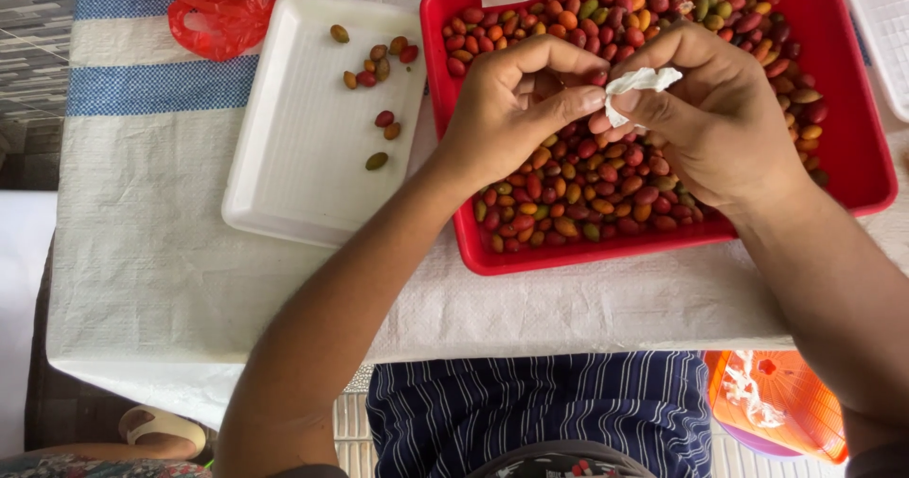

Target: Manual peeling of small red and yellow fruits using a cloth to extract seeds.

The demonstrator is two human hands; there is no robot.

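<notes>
Well left of both hands lies a white tray (303,147) on a woven cloth (161,251), with a few sorted fruits (379,61) scattered on its far half; a crumpled red bag (213,9) sits beyond it. The left hand (511,109) hovers over the near-left part of a red tray (852,170), its fingers curled inward and the thumb stretched right to meet the other hand; it seems to pinch one small red fruit (598,78) between thumb and forefinger, though the fruit is mostly hidden. Just right of it, touching at the fingertips, the right hand (720,118) pinches a scrap of white tissue (639,85) between thumb and fingers, pressed against that same fruit. Beneath and around both hands the red tray is heaped with small oval fruits (606,180) in red, orange and green. Judging by their size, each fruit is very light, firm and smooth-skinned, likely slippery if damp, so a fingertip pinch across the short middle should hold best, with the ends left free for wiping. The tissue is soft and limp and will tear if pulled hard. An orange basket (786,402) shows below the table edge, near the right forearm.
</notes>
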